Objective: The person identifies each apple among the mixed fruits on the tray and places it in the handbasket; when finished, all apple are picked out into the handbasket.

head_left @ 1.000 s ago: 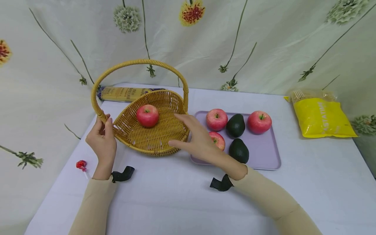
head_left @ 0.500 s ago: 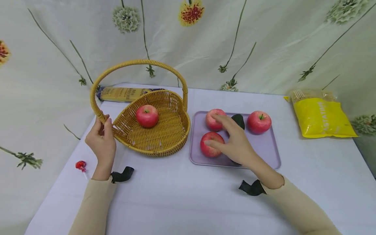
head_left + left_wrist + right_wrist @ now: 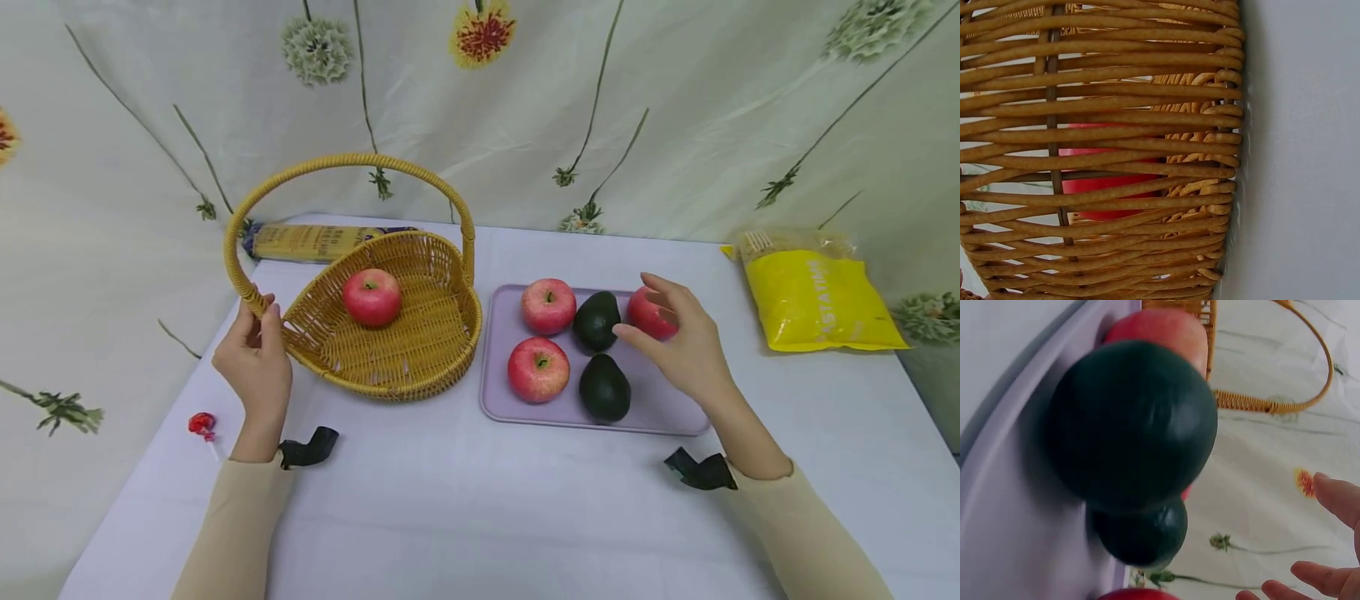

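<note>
White cloth [image 3: 465, 517] covers the table before a floral backdrop [image 3: 675, 50]. Fingers spread apart and holding nothing, the right hand [image 3: 692, 343] hovers by the rightmost apple [image 3: 642, 313] on the lavender tray [image 3: 667, 404]. Leftward lie two avocados [image 3: 604, 388] and two more apples [image 3: 538, 369]; another apple [image 3: 372, 297] sits in the wicker basket [image 3: 427, 342], its handle [image 3: 352, 160] pinched near the base by the left hand [image 3: 257, 358]. Grasping well probably means curling round the apple's sides, clear of the nearer avocado.

Rough woven wicker basket [image 3: 420, 350], glossy apples [image 3: 538, 369], smooth tray [image 3: 671, 408]
</note>
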Motion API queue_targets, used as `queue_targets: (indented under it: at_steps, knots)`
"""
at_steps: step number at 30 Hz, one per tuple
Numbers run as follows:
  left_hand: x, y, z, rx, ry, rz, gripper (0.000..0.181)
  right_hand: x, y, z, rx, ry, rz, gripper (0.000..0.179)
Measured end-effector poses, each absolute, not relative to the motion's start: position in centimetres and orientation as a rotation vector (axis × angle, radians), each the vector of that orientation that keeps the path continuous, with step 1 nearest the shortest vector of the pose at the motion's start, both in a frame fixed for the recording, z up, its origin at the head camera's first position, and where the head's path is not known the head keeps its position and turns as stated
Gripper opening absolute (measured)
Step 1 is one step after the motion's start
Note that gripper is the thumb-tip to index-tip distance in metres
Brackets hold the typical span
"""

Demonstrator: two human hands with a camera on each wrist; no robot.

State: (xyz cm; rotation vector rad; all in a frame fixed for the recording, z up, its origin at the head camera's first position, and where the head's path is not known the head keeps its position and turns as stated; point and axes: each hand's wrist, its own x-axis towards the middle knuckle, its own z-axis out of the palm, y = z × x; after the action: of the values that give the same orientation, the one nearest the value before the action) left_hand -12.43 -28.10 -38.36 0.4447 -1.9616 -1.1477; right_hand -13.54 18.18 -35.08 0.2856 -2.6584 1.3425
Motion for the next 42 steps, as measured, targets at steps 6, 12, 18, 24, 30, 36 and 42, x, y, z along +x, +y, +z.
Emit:
queue_targets:
  at_steps: [6, 12, 18, 24, 30, 36, 42]
  knots:
    - [-12.3, -28.1, -38.3, 0.449, -1.964, -1.155, 0.034, -14.4, 19.9, -35.5, 0.145, -2.646, 1.309, 0.071]
    - [-12.5, -28.3, -38.5, 0.443, -1.967, -1.143, 0.034, -15.5, 21.3, -36.1, 0.056, -2.586, 1.320, 0.068]
    - [-12.3, -28.2, -38.2, 0.433, -1.969, -1.150, 0.034, -16.2, 22.2, -36.7, -0.017, -2.597, 1.365, 0.074]
    - [-12.2, -28.2, -38.2, 0.429, -1.970, -1.155, 0.034, -16.6, 22.6, -37.3, -0.051, -2.627, 1.363, 0.078]
    - [-12.3, -28.2, -38.3, 0.435, -1.971, -1.161, 0.034, -16.8, 22.7, -37.7, -0.068, -2.653, 1.359, 0.079]
    - [-12.3, -28.2, -38.3, 0.451, -1.973, -1.170, 0.035, -16.9, 22.8, -38.0, -0.077, -2.670, 1.361, 0.080]
    - [-12.3, -28.3, -38.3, 0.446, -1.972, -1.166, 0.035, -17.1, 22.7, -38.4, -0.079, -2.691, 1.378, 0.081]
